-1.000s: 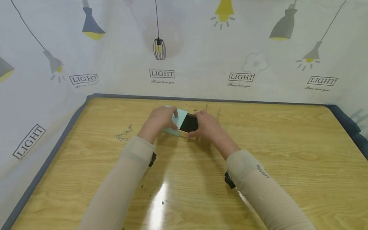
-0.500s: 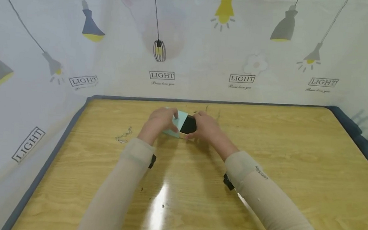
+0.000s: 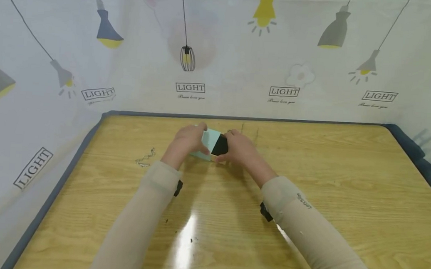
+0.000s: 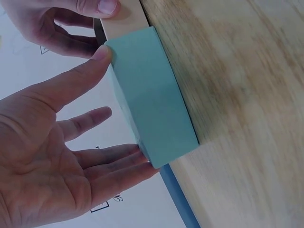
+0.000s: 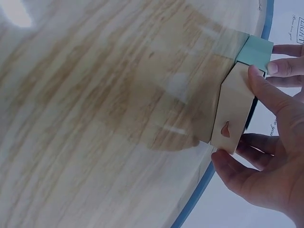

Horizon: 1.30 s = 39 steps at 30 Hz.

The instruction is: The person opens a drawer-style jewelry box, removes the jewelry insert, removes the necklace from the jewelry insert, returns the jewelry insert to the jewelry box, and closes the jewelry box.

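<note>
A mint-green box sleeve lies near the table's far edge. Out of its right end sticks a cream drawer with a black top or inside. My left hand grips the sleeve, thumb on the near edge and fingers toward the far side and left end. The right hand holds the drawer's outer end, its thumb on the near side wall close to the sleeve's mouth. In the right wrist view, a small brown tab or opening shows on the drawer's end face.
The wood-grain table carries a few dark specks and a scribble-like mark left of the hands. A white curtain printed with lamps stands behind the dark table edge.
The right hand has shifted slightly left, and less of the drawer's black area shows beyond the sleeve. The left hand stays nearly in place on the sleeve.
</note>
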Each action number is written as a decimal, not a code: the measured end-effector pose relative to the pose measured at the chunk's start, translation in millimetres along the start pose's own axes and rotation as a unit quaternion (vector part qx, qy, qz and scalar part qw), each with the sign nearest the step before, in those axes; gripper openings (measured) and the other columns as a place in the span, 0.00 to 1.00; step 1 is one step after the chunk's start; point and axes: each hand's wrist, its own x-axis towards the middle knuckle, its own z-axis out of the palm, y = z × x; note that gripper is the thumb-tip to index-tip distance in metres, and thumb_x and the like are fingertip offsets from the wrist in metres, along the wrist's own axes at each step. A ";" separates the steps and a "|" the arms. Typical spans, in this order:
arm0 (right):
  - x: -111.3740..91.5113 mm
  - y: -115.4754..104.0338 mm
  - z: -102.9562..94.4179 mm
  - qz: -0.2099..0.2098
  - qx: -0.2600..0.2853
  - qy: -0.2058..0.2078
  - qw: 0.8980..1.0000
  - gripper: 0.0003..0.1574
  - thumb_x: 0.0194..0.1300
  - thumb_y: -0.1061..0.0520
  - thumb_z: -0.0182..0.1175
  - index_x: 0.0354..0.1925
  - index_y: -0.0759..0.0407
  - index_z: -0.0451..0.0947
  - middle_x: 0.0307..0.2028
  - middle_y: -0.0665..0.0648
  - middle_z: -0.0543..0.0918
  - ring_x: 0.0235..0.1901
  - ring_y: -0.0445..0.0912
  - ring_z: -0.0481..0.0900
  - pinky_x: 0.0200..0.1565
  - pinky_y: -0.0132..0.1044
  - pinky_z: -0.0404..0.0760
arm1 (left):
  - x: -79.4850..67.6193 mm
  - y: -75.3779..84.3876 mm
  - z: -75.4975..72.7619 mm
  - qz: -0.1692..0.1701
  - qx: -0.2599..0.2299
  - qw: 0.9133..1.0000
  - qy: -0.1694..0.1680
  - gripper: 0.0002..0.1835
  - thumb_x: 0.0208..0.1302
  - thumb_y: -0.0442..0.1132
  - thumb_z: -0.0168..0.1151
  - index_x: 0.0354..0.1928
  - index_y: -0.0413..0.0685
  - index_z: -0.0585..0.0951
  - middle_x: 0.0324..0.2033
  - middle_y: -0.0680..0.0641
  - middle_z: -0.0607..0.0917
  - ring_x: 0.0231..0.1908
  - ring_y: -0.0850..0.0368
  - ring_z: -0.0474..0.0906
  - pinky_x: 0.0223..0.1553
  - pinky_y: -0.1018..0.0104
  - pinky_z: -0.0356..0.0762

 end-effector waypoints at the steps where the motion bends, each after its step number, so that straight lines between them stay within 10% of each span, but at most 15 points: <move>1: 0.8 0.0 0.5 -0.001 0.000 0.000 1.000 0.57 0.51 0.36 0.75 0.68 0.64 0.66 0.66 0.63 0.72 0.56 0.55 0.76 0.61 0.48 0.78 | -0.1 0.2 -0.4 0.000 0.001 1.000 -0.001 0.45 0.51 0.47 0.78 0.69 0.50 0.64 0.60 0.40 0.78 0.57 0.44 0.76 0.61 0.51 0.77; 32: 4.9 -12.8 -0.3 0.004 0.001 -0.017 1.000 0.56 0.52 0.35 0.74 0.67 0.65 0.66 0.58 0.62 0.73 0.51 0.54 0.77 0.57 0.47 0.81 | 2.6 -1.1 1.0 -0.014 0.036 0.999 -0.011 0.42 0.54 0.51 0.76 0.65 0.39 0.68 0.54 0.41 0.80 0.51 0.48 0.78 0.57 0.56 0.80; 39: 2.9 -6.5 1.7 0.008 0.041 -0.018 0.999 0.62 0.54 0.36 0.73 0.73 0.63 0.57 0.67 0.66 0.67 0.63 0.58 0.72 0.65 0.51 0.75 | 4.3 -0.5 3.5 -0.024 0.029 0.999 -0.002 0.39 0.53 0.50 0.77 0.60 0.37 0.70 0.49 0.42 0.82 0.47 0.49 0.79 0.53 0.58 0.82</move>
